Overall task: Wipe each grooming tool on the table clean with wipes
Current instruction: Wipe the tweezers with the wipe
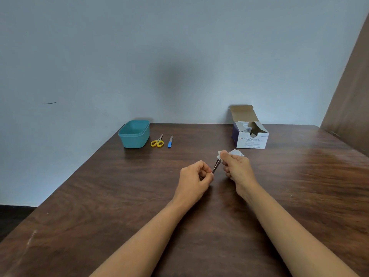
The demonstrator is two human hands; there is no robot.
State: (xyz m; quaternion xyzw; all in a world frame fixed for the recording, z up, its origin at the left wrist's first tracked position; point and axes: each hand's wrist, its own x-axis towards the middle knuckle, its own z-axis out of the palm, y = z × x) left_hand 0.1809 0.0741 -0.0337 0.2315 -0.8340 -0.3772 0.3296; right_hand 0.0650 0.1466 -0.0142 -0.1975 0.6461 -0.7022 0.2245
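Above the middle of the table, my left hand (196, 175) pinches the near end of thin metal tweezers (216, 165). The tweezers point up and right into a white wipe (220, 154). My right hand (237, 166) pinches that wipe around the tweezers' tip. Also in my right hand is a torn white wrapper (236, 152), sticking out behind the fingers. At the back left lie small scissors (157, 141) with yellow handles. Just right of them is a nail file (170, 141) with a blue handle.
A teal plastic tub (134, 133) stands at the back left, beside the scissors. An open box of alcohol swabs (250, 134) stands at the back right, its lid flap raised. The brown wooden table (119, 196) meets a pale wall; a brown panel rises at far right.
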